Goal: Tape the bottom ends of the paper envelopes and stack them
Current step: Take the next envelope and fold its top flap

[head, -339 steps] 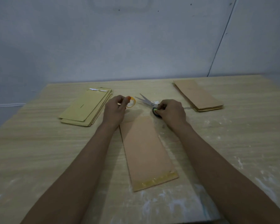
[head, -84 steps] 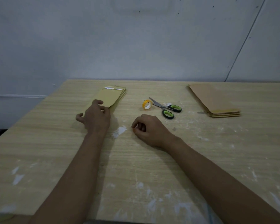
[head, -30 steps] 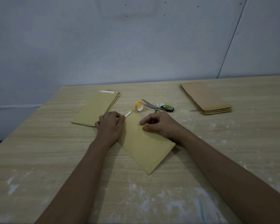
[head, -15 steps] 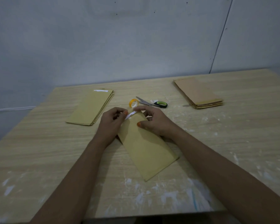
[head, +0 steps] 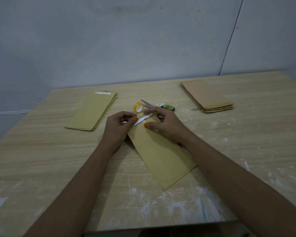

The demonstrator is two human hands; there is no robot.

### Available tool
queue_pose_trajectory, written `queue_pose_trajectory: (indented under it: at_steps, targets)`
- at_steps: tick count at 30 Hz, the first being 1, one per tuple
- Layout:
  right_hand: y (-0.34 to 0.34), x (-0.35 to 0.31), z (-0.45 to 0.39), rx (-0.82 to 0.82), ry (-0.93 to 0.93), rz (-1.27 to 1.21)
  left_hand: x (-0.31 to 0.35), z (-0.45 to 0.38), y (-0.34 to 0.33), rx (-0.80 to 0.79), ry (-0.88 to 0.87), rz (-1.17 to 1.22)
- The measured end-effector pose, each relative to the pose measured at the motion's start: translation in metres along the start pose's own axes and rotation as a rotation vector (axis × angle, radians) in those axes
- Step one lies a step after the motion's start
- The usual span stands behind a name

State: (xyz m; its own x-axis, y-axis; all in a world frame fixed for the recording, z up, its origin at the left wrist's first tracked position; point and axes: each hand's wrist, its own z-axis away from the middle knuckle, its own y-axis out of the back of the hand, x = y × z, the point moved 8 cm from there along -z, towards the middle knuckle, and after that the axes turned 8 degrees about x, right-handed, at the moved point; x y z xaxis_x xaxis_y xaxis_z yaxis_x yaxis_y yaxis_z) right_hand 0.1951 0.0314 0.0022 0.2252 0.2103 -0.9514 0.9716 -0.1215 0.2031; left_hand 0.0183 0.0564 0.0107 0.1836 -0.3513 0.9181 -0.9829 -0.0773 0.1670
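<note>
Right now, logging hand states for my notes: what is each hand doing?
Left hand: pinching the white strip at the envelope's far end.
Right hand: holding the strip's other end, thumb on the envelope.

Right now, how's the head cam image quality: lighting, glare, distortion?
Head view: dim, flat light with a bluish cast; soft shadows under the left hand and right hand; no glare on the table; wide-angle bowing of its edges; white strip on the envelope slightly soft.
</note>
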Motion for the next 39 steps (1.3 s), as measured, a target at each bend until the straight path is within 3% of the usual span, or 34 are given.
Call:
queue_pose_trajectory:
  at_steps: [33, 39]
  targets:
    - [-0.007, 0.005, -0.001, -0.091, -0.081, -0.076, -0.005, -0.003, -0.008, -0.074, 0.026, 0.065]
    - [0.002, 0.006, -0.005, 0.012, -0.021, -0.030, 0.000, 0.004, -0.015, -0.175, -0.073, -0.025]
